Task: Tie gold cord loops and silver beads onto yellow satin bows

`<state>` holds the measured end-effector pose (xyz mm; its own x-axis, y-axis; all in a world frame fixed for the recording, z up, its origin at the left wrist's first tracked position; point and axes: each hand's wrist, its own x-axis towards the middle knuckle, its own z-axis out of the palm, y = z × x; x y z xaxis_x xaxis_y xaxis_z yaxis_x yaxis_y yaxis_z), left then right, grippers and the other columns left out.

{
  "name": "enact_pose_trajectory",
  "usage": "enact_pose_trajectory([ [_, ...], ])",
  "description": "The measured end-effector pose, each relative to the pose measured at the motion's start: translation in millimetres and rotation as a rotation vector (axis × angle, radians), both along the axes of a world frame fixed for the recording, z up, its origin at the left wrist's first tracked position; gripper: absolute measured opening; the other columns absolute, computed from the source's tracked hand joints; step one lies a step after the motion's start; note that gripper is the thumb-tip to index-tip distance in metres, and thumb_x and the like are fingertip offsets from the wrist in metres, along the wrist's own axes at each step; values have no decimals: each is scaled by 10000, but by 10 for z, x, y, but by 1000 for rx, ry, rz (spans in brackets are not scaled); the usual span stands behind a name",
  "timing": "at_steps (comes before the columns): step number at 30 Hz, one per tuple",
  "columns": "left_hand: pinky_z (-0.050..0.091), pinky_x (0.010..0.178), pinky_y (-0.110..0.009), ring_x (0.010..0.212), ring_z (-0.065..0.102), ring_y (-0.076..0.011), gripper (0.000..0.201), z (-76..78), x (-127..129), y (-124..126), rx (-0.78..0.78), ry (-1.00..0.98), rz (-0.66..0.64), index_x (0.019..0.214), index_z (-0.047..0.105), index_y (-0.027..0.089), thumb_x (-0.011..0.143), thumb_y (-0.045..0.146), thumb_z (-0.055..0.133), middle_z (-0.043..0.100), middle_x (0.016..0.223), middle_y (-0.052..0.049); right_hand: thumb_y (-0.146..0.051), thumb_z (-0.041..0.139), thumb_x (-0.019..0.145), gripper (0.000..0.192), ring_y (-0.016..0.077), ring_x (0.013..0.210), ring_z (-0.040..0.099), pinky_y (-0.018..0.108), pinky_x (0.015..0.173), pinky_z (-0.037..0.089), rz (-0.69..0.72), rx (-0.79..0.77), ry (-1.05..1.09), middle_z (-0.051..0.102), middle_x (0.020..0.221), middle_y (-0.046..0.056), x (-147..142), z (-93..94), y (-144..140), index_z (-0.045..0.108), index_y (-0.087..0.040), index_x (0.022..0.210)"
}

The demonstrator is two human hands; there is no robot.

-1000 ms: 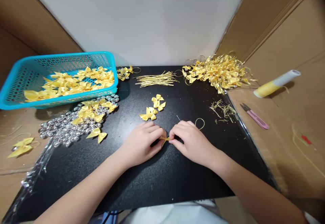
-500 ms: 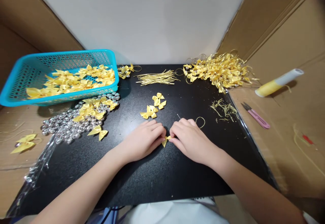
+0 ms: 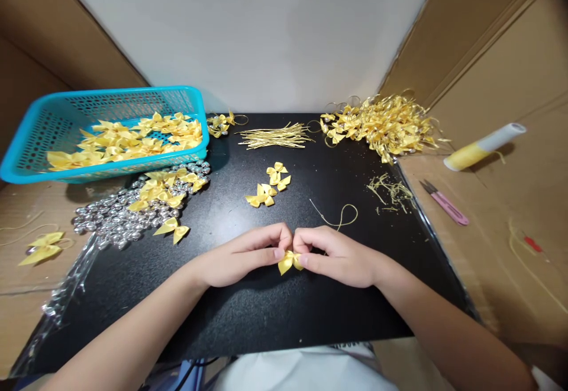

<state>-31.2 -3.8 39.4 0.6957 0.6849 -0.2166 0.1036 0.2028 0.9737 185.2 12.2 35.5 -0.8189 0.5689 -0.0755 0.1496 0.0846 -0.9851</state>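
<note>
Between my hands, low over the black table (image 3: 248,320), is a yellow ribbon bow (image 3: 288,262). My left hand (image 3: 251,255) pinches its left side with thumb and curled fingers. The right side is gripped the same way by my right hand (image 3: 338,256). Part of the bow is covered by my fingertips. A thin thread (image 3: 350,220) with a needle (image 3: 316,206) at its end lies looped just beyond my right hand. Several loose yellow bows (image 3: 266,194) rest farther up the table.
At the left stands a turquoise basket (image 3: 26,175) of bows, with silver beads (image 3: 110,219) before it. Gold cords (image 3: 275,136) and a heap of finished bows (image 3: 390,128) lie at the back. Right are thread scraps (image 3: 390,190), pink snips (image 3: 448,206) and a thread tube (image 3: 483,147).
Both hands have drawn slightly toward me and rolled so the thumbs show. More of the bow is visible, and the needle and thread loop now lie uncovered beyond my right hand.
</note>
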Motion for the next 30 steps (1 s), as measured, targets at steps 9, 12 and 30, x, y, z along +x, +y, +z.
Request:
enact_pose_trajectory([
  [9,351,640,-237,690,366,-129,258,-30,13,0,59,48,37,750,412,196,916,384,476,421,741,21,-227,596,849,172,103,685,478,238,659,406,-194,-31,43,513,720,-38,-45,-15,-23,474,-196,732],
  [12,368,620,-235,663,386,-121,308,-54,25,0,101,24,111,735,407,194,926,423,484,431,718,20,-258,648,829,159,115,769,562,271,759,471,-308,-67,123,570,805,-20,-74,-41,-32,500,-203,815],
  [30,466,705,-257,730,568,-115,105,-122,26,-35,561,141,343,875,445,203,927,201,536,609,809,-1,-164,662,773,218,92,609,601,262,662,491,-440,-199,139,558,659,-80,-123,-93,-35,502,-210,914],
])
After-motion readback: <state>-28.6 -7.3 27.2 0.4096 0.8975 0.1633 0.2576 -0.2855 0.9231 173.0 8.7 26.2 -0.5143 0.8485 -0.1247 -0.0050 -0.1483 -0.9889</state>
